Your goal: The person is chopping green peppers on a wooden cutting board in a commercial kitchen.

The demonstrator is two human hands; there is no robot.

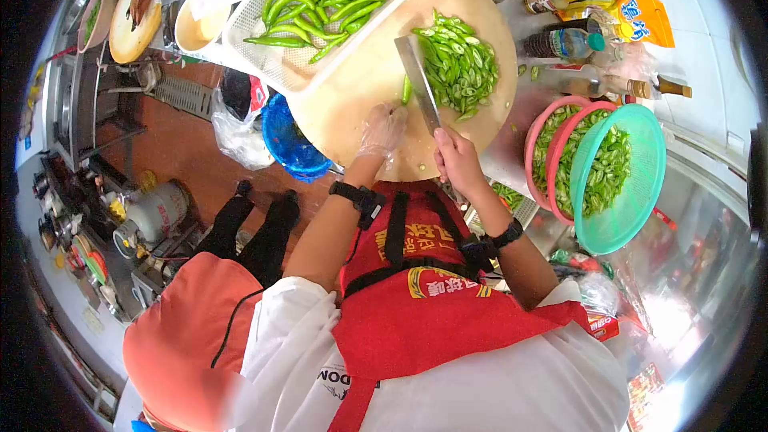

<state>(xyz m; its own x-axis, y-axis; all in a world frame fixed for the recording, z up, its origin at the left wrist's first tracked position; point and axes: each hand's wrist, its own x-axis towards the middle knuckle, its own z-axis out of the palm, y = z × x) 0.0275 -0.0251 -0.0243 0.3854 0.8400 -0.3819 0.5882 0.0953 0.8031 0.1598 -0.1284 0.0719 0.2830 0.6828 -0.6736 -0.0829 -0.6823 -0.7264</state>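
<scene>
My right hand [458, 162] grips the handle of a cleaver [417, 80], whose broad blade stands across the round cutting board [344, 116]. In a clear plastic glove, my left hand [383, 130] rests on the board with its fingers curled at the lower end of a green chili pepper [406, 90]. The pepper lies just left of the blade. Sliced green peppers [460, 68] are heaped to the right of the blade. Above my left hand, a white basket [232, 32] of whole green peppers overlaps the board's edge.
Pink and teal baskets [658, 184] with sliced peppers stand at the right. Several bottles [564, 44] and an orange bag [644, 18] line the wall. A blue-lined bin [292, 140] is below the board's left edge. A gas cylinder [164, 212] stands on the floor at left.
</scene>
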